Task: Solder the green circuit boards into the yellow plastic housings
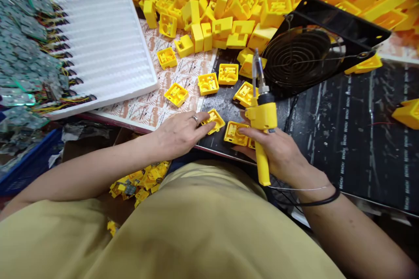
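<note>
My left hand (178,133), a ring on one finger, is closed at the table's near edge with thumb and fingertips on a small open yellow plastic housing (214,123). To its right, my right hand (283,150) grips a yellow pistol-shaped soldering iron (266,115), its metal tip pointing up and away. The thumb and fingers of this hand also reach a second yellow housing (236,133) beside the tool. Part of another housing shows under the thumb. Several more open housings, such as one housing (176,94), lie just beyond my hands.
A large heap of yellow housings (222,4) spans the back. A black fan (304,52) stands behind the iron. At left, a white ribbed foam tray (111,48) carries wired circuit boards (29,48). Below are a blue crate (29,163) and more yellow parts (144,181).
</note>
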### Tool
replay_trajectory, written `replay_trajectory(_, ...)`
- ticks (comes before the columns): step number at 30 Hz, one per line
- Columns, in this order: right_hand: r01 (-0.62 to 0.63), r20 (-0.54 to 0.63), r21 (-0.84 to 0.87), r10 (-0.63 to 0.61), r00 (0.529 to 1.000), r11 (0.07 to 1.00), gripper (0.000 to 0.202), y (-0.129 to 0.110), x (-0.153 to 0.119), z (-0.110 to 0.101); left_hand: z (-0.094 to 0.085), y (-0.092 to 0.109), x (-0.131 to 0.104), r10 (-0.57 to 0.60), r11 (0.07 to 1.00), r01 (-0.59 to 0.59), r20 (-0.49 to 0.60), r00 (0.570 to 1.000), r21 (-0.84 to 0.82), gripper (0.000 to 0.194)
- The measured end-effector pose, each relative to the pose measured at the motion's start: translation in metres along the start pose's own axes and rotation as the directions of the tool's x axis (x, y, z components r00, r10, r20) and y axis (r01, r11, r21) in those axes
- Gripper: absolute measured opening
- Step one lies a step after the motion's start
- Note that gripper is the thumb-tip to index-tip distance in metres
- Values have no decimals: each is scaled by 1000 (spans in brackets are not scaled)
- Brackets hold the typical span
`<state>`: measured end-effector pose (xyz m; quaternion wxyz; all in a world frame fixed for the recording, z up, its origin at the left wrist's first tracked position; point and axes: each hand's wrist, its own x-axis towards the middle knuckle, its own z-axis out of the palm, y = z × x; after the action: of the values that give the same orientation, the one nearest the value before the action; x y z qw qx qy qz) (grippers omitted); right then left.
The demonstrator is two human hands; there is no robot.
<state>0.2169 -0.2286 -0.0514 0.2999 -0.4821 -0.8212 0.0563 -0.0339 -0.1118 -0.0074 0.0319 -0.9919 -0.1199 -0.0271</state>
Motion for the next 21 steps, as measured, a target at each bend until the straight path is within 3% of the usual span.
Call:
replay_trajectory(2, -1, 13, -6, 1, 1000, 1000, 46, 1, -1, -1, 1, -1, 1, -70, 997, 68, -65, 995, -33, 44)
replay_trajectory(4, -6, 11, -17, 6, 1000, 1000, 44, 2, -1, -2, 3, -4, 5, -139, 989, 133, -104, 985, -66, 66)
replay_trajectory(6, -18, -6, -30, 18, 1000, 999, 45, 3, -2, -2, 4, -7, 9, -119, 985, 109, -70, 990, -136, 75)
replay_trajectory(10, -33, -24, -32, 32, 999, 999, 45, 4, -5, -2, -2, -8, 15, -31, 977, 52, 102, 994, -205, 54)
replay_trajectory(14, -46, -29, -15, 46, 999, 999, 49, 3, -10, -3, -5, 5, 18, -94, 976, 126, 176, 980, -176, 51)
replay_trajectory(18, -26, -20, -6, 26, 999, 1000, 49, 7, -12, -3, 3, 14, 19, -159, 967, 171, 77, 984, -188, 56)
replay_trajectory(21, -22, -36, -13, 22, 999, 1000, 49, 11, -13, -2, 1, -2, 14, -315, 947, 311, -55, 947, -78, 70)
